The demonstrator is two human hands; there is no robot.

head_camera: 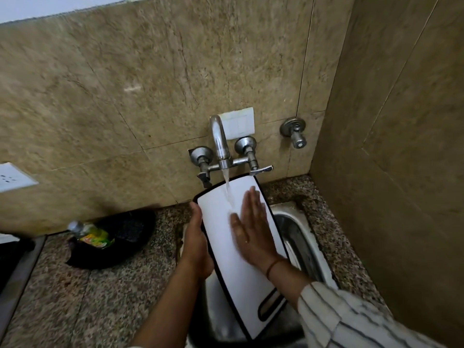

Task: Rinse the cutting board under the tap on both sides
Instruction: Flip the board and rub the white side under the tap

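Observation:
A white cutting board (221,217) with a black rim and a handle slot near its lower end is tilted over the steel sink (298,237). Water runs from the chrome tap (221,144) onto the board's upper part. My left hand (197,244) grips the board's left edge. My right hand (251,227) lies flat on the white face, fingers spread, just right of the water stream.
A black pan (125,237) holding a bottle with a green label (91,234) sits on the granite counter (100,310) to the left. Tiled walls close in behind and on the right. A separate valve (295,133) sticks out of the back wall.

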